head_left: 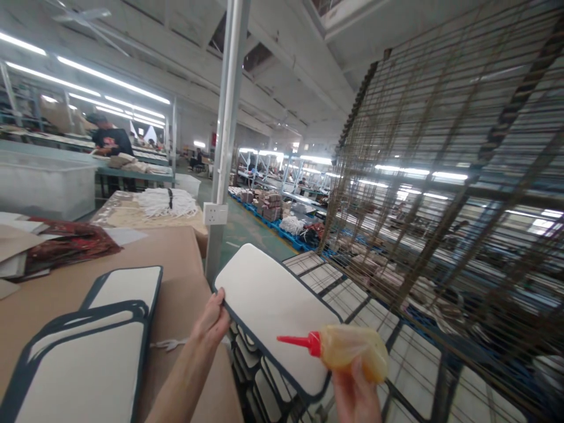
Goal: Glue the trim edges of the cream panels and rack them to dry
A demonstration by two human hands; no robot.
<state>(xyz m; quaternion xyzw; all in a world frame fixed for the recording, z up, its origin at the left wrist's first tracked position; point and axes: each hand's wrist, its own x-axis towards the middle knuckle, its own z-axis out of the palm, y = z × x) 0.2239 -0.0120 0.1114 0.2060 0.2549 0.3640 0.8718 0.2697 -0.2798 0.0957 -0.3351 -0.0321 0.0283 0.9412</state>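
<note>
A white rounded-corner panel with a dark edge (pixel 268 294) lies tilted in front of me, over the near side of a wire rack. My left hand (pixel 212 317) grips its left end, thumb on top and the other fingers mostly hidden beneath. Wrapped in my right hand (pixel 356 390) is a squeeze bottle (pixel 352 349) of yellowish liquid with a red pointed nozzle. The nozzle points left above the panel; I cannot tell whether it touches. On the brown table at left lie similar dark-edged panels (pixel 88 370), partly stacked.
Wire rack tiers (pixel 423 147) rise at the right, with more panels (pixel 409 352) on the lowered ones. A metal post with a socket box (pixel 215 214) stands ahead. Papers and reddish sheets (pixel 66 247) lie on the brown table (pixel 180 258). A person (pixel 110 141) works farther back.
</note>
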